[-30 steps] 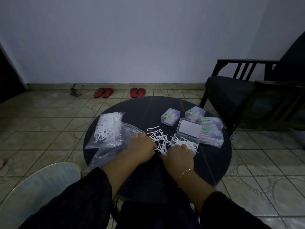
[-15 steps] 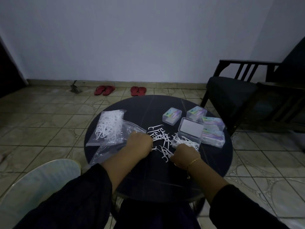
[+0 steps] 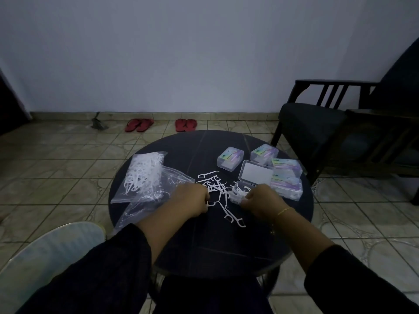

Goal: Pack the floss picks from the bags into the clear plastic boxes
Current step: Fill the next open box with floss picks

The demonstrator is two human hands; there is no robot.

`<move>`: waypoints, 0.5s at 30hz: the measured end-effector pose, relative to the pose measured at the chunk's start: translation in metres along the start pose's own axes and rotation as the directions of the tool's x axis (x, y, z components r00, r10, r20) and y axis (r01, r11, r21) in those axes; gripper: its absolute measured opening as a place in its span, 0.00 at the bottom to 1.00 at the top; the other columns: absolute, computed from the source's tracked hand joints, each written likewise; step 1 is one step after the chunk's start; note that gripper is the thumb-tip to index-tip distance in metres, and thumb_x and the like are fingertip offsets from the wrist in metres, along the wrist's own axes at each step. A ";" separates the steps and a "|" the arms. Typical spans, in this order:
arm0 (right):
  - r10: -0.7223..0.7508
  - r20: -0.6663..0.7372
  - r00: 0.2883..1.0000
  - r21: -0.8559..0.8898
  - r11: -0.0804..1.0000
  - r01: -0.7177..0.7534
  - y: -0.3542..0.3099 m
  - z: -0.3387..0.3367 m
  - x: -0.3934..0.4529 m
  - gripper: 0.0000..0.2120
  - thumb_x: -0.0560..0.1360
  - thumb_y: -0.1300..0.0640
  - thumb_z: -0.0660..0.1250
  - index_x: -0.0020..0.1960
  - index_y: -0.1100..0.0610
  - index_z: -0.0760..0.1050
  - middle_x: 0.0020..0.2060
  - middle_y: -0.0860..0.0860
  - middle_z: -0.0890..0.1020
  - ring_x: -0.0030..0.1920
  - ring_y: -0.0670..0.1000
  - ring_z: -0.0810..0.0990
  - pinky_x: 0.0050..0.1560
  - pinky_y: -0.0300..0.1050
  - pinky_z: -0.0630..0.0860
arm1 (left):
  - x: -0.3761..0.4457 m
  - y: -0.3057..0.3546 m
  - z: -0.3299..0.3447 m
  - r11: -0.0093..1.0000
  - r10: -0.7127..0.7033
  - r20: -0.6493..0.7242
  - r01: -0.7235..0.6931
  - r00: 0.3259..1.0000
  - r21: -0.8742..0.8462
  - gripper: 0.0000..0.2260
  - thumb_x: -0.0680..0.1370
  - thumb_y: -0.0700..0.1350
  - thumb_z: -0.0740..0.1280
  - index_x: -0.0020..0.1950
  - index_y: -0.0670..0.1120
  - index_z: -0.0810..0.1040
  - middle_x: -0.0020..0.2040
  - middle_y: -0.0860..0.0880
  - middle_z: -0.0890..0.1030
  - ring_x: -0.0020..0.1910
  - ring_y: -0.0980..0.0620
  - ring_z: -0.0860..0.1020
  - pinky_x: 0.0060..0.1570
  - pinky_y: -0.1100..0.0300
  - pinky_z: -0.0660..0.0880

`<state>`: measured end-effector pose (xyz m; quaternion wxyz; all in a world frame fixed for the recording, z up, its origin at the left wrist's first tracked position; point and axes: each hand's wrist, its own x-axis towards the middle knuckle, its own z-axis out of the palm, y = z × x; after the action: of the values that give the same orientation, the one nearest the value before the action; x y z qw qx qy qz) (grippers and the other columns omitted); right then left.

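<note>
White plastic floss picks (image 3: 215, 189), scattered.

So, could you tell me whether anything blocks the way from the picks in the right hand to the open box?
Nothing visible does. The right hand grips a bunch of floss picks right beside the open box, whose lid is tipped back, away from the hand.

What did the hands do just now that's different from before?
The right hand has come back from the loose picks toward the open box, holding a bunch of picks at its edge. The left hand stayed at the pile, pinching a pick. The bags, the closed boxes and the table stayed put.
</note>
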<state>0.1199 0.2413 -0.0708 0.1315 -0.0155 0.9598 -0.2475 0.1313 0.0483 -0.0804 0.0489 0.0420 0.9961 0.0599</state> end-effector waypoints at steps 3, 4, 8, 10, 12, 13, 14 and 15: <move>-0.017 -0.111 0.994 -0.055 0.998 0.011 0.006 -0.016 0.006 0.10 0.73 0.52 0.68 0.40 0.59 0.78 0.37 0.56 0.80 0.39 0.54 0.80 0.46 0.51 0.80 | 0.002 0.001 0.004 0.995 -0.022 0.023 0.024 0.999 -0.101 0.15 0.72 0.48 0.72 0.58 0.53 0.78 0.49 0.54 0.81 0.52 0.51 0.77 0.56 0.54 0.75; -0.035 -0.154 0.987 -0.131 0.991 0.015 0.007 -0.021 0.007 0.10 0.73 0.52 0.67 0.39 0.58 0.78 0.36 0.55 0.80 0.39 0.53 0.79 0.46 0.49 0.80 | 0.002 0.002 0.004 0.992 -0.026 0.035 0.030 0.999 -0.125 0.14 0.72 0.48 0.72 0.57 0.53 0.77 0.49 0.54 0.81 0.52 0.52 0.78 0.56 0.54 0.75; -0.108 -0.196 0.975 -0.378 0.925 0.026 0.010 -0.028 0.013 0.11 0.75 0.49 0.64 0.42 0.56 0.78 0.41 0.53 0.80 0.46 0.53 0.78 0.51 0.49 0.77 | 0.003 0.004 0.005 0.980 -0.038 0.070 0.051 0.997 -0.191 0.12 0.72 0.47 0.72 0.55 0.53 0.77 0.49 0.53 0.81 0.53 0.51 0.78 0.57 0.53 0.75; -0.087 -0.145 0.986 -0.400 0.916 0.022 0.013 -0.025 0.017 0.12 0.76 0.47 0.63 0.47 0.55 0.79 0.44 0.52 0.80 0.50 0.52 0.77 0.54 0.49 0.75 | 0.004 0.004 0.005 0.971 -0.047 0.082 0.065 0.996 -0.230 0.11 0.72 0.47 0.72 0.54 0.54 0.77 0.49 0.53 0.81 0.53 0.51 0.78 0.58 0.53 0.74; -0.085 -0.117 0.989 -0.405 0.914 0.031 0.016 -0.020 0.019 0.14 0.76 0.44 0.63 0.53 0.53 0.79 0.49 0.51 0.81 0.53 0.52 0.76 0.57 0.50 0.74 | 0.005 0.002 0.006 0.966 -0.053 0.089 0.074 0.995 -0.248 0.10 0.72 0.47 0.72 0.51 0.55 0.77 0.48 0.54 0.81 0.52 0.52 0.79 0.58 0.53 0.74; -0.110 -0.126 0.986 -0.412 0.910 0.049 0.017 -0.018 0.018 0.15 0.76 0.44 0.63 0.56 0.52 0.79 0.52 0.51 0.80 0.55 0.52 0.75 0.59 0.50 0.73 | 0.005 0.001 0.006 0.964 -0.054 0.087 0.074 0.995 -0.254 0.10 0.72 0.47 0.72 0.49 0.55 0.76 0.47 0.54 0.81 0.51 0.52 0.79 0.58 0.53 0.75; -0.143 -0.148 0.979 -0.415 0.907 0.070 0.018 -0.016 0.015 0.16 0.77 0.44 0.63 0.59 0.50 0.77 0.55 0.51 0.79 0.58 0.53 0.73 0.60 0.50 0.72 | 0.005 0.000 0.006 0.964 -0.051 0.080 0.070 0.996 -0.256 0.09 0.71 0.47 0.72 0.47 0.56 0.75 0.46 0.55 0.81 0.50 0.53 0.79 0.57 0.53 0.75; -0.179 -0.174 0.968 -0.412 0.907 0.094 0.018 -0.015 0.011 0.17 0.77 0.44 0.62 0.62 0.49 0.75 0.57 0.52 0.78 0.60 0.53 0.72 0.61 0.50 0.71 | 0.005 0.000 0.006 0.966 -0.045 0.065 0.060 0.997 -0.252 0.09 0.71 0.47 0.72 0.46 0.57 0.74 0.45 0.55 0.81 0.49 0.54 0.79 0.57 0.54 0.75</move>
<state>0.1057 0.2631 -0.0700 0.0066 -0.0835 0.9950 -0.0549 0.1268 0.0492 -0.0867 0.0848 0.0109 0.9791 0.1843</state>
